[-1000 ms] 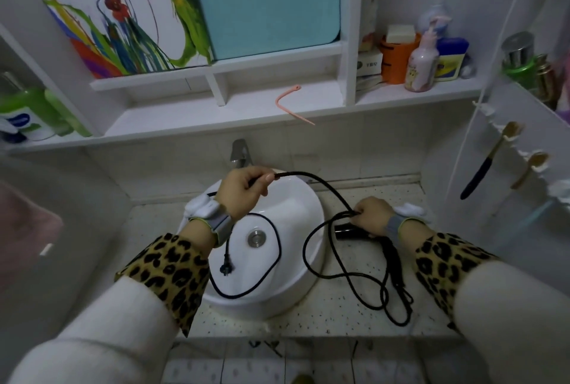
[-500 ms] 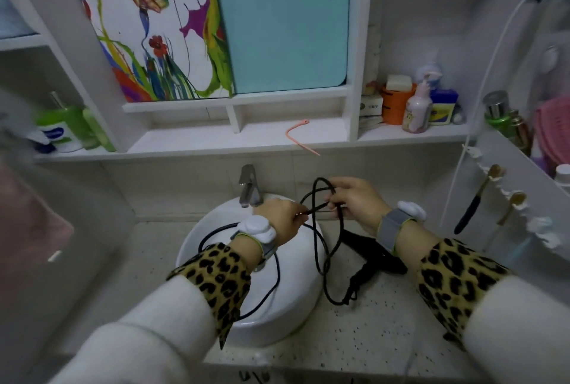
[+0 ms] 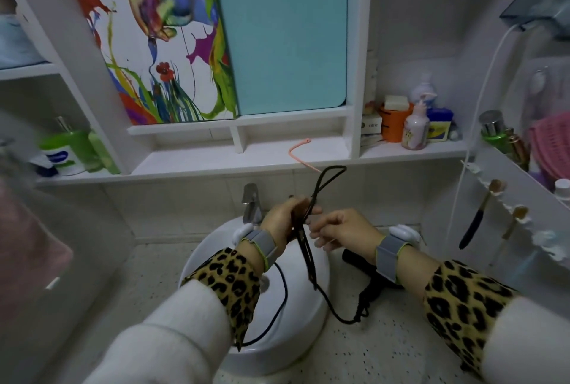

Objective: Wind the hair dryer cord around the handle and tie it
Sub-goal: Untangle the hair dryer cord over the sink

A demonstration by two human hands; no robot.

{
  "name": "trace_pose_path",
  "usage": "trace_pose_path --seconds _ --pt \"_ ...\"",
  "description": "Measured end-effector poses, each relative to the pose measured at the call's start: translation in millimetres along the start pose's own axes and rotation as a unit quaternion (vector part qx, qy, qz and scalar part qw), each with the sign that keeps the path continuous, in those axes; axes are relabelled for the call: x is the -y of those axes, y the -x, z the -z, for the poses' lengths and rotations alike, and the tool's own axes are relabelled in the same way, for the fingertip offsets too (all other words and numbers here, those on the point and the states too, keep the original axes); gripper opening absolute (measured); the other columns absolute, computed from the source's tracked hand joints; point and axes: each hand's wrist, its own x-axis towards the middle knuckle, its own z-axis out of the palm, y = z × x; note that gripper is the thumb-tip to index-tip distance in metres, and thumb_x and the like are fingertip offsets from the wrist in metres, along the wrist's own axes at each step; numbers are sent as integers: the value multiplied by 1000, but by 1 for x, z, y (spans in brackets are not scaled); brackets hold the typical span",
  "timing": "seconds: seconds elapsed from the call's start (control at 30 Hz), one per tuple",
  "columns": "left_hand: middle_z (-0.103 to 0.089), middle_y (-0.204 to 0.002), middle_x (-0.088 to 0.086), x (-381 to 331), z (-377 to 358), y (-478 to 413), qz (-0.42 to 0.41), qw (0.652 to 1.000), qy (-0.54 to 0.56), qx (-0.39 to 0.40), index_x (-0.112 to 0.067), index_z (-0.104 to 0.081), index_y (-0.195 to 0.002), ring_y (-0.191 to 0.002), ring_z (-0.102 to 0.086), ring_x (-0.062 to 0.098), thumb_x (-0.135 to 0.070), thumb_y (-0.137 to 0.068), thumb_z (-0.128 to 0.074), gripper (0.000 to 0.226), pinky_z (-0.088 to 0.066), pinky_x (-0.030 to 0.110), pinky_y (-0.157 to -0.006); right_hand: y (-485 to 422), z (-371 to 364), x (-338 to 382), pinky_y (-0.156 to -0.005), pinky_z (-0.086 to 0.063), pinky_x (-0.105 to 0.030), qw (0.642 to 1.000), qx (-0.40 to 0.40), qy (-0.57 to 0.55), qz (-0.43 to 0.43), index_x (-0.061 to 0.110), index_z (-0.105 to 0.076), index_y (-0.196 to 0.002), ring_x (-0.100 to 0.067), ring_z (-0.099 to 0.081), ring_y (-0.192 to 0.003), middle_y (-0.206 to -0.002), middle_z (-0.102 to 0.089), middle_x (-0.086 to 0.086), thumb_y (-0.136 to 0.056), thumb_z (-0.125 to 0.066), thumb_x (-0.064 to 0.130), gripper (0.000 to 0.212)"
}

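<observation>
The black hair dryer (image 3: 368, 272) lies on the speckled counter right of the basin, partly hidden under my right wrist. Its black cord (image 3: 308, 255) runs from the dryer's handle up over the basin to my hands. My left hand (image 3: 285, 220) grips a folded bundle of the cord above the basin, and a narrow loop sticks up past its fingers toward the shelf. My right hand (image 3: 340, 229) is just right of it, fingers curled; whether they pinch the cord I cannot tell. Another strand of cord hangs down into the basin under my left sleeve.
A white round basin (image 3: 320, 319) with a metal tap (image 3: 251, 203) sits in front of me. The shelf behind holds a pink hook (image 3: 300, 152), bottles (image 3: 416, 129) and jars. Brushes (image 3: 481, 214) hang on a rack at the right. A pink towel (image 3: 27, 254) hangs left.
My hands came together above the basin and gathered the loose cord into a folded bundle. The slack that lay on the counter has been taken up; the camera tilted upward.
</observation>
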Motion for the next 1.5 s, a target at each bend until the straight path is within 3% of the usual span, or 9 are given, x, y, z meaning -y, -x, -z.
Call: trace_pose_path --seconds 0.17,0.33,0.5,0.7,0.8,1.0,1.27,1.43,1.5 --pt "-72 -73 4 0 11 -2 -34 993 -112 16 -6 -70 -91 -59 -60 15 -22 -99 -51 25 -45 21 -49 -9 -6 7 -62 -47 -28 994 38 -98 -42 23 -64 -79 -13 -59 -73 -78 -59 -3 -81 -58 41 19" --pt "-64 -62 1 7 27 1 -27 960 -268 81 -10 -69 -89 -48 -49 14 -30 -102 -45 34 -39 24 -50 -30 -3 6 -72 -52 -40 987 -107 -108 -55 9 -59 -84 -25 -61 -80 -95 -63 -18 -100 -42 18 25" --pt "-49 -59 -1 11 57 5 -9 957 -278 76 -10 -68 -101 -47 -42 9 -29 -102 -45 30 -38 17 -48 -42 41 3 -84 -51 -41 876 -241 -402 -110 1 -42 -123 -28 -64 -87 -121 -60 -23 -102 -27 10 27" --pt "-44 -57 -1 5 33 -4 -7 976 -209 57 -14 -63 -86 -46 -35 11 -24 -102 -47 25 -30 22 -48 -40 -21 -2 -66 -47 -28 954 -36 -257 -151 10 -62 -90 -17 -61 -76 -75 -63 -4 -92 -60 31 21" --pt "-45 -57 0 4 28 -7 -14 979 -190 74 -12 -61 -88 -47 -36 12 -26 -102 -46 25 -31 23 -51 -47 -26 -1 -58 -40 -26 962 -64 -242 -113 10 -57 -75 -15 -53 -62 -61 -52 -4 -96 -54 24 25" --pt "-41 -57 -5 16 64 -12 -2 978 -205 46 -14 -67 -91 -47 -34 10 -30 -103 -41 33 -30 21 -49 -64 49 9 -42 -41 -22 839 -289 -455 -75 14 -54 -86 -13 -47 -54 -49 -56 -2 -100 -40 36 30" --pt "-33 -54 -4 11 37 -19 -7 976 -193 101 -13 -63 -85 -45 -26 11 -28 -103 -44 31 -23 23 -48 -61 -19 2 -44 -43 -24 959 -97 -254 -86 9 -58 -79 -12 -49 -46 -59 -51 -4 -89 -64 26 21" --pt "-38 -59 -4 3 57 -19 -15 986 -148 70 -9 -63 -93 -50 -30 10 -29 -104 -38 34 -26 22 -52 -64 44 7 -37 -45 -17 820 -290 -491 -49 11 -52 -76 -15 -46 -54 -68 -48 -5 -98 -50 20 24" --pt "-40 -58 -4 1 52 -20 -8 990 -126 63 -9 -63 -89 -50 -29 10 -30 -104 -38 35 -25 23 -52 -64 38 7 -37 -42 -19 821 -280 -494 -60 14 -52 -74 -14 -44 -52 -61 -49 -3 -95 -55 26 24"
